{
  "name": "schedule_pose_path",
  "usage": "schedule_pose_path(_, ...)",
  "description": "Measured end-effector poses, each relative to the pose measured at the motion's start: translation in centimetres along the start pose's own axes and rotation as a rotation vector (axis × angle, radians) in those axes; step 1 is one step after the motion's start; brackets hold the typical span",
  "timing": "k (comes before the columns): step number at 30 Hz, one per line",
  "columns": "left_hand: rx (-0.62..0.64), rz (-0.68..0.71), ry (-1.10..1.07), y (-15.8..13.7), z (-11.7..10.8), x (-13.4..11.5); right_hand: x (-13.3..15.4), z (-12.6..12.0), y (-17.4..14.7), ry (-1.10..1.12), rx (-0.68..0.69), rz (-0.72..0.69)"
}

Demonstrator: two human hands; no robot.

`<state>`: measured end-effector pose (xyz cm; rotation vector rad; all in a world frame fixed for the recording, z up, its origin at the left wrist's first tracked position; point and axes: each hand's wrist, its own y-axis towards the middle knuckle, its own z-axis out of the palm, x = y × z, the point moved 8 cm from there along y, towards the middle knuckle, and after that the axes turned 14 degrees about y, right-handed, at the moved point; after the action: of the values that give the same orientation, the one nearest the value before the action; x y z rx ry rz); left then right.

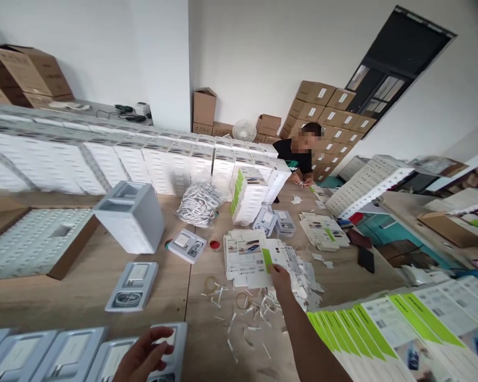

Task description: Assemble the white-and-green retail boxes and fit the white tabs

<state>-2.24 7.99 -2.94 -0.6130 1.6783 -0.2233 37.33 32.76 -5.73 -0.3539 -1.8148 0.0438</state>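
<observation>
My right hand [281, 278] pinches the green edge of a flattened printed box [258, 270] at the front of a pile of similar flat boxes. At the lower edge, my left hand [145, 355] hovers over or touches a grey tray [179, 345]; its fingers are bent, with the thumb apart, and nothing shows between them. More trays [69, 353], each with a white charger, stand in a row to its left. Just beyond lies a tray [131, 286] with a charger and a coiled cable. Another filled tray [187, 245] sits farther back.
A stack of grey trays [129, 217], a bag of white cables [199, 204] and a carton of chargers [35, 241] stand on the table. Paper scraps [263, 307] lie near my right arm. Printed boxes [382, 329] line the right front. A co-worker [298, 154] sits across the table.
</observation>
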Motion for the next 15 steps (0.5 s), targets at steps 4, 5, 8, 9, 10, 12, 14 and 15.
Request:
schedule_pose_path(4,0.057,0.027,-0.082,0.9,1.0,-4.7,1.7,2.0,-6.9,0.288,0.133,0.044)
schedule_pose_path(5,0.090,0.048,-0.144,1.0,1.6,-6.4,2.1,3.1,-9.1,0.401,0.195,0.078)
schedule_pose_path(8,0.285,0.182,-0.363,0.9,3.8,-12.3,3.6,6.4,-15.3,0.560,0.445,0.171)
schedule_pose_path(9,0.319,0.204,-0.382,0.7,4.3,-13.8,4.5,7.0,-16.8,0.506,0.526,0.157)
schedule_pose_path(10,0.341,0.224,-0.368,0.4,4.7,-15.0,5.5,7.2,-17.8,0.415,0.576,0.106)
schedule_pose_path(12,0.345,0.275,-0.259,-0.3,5.2,-16.8,8.6,6.1,-18.2,0.188,0.536,-0.094)
schedule_pose_path(14,0.350,0.332,-0.090,-1.2,5.8,-17.8,13.0,4.0,-17.9,-0.026,0.384,-0.383)
schedule_pose_path(15,0.361,0.363,-0.010,-1.7,6.1,-18.1,15.3,3.2,-18.0,-0.121,0.334,-0.529)
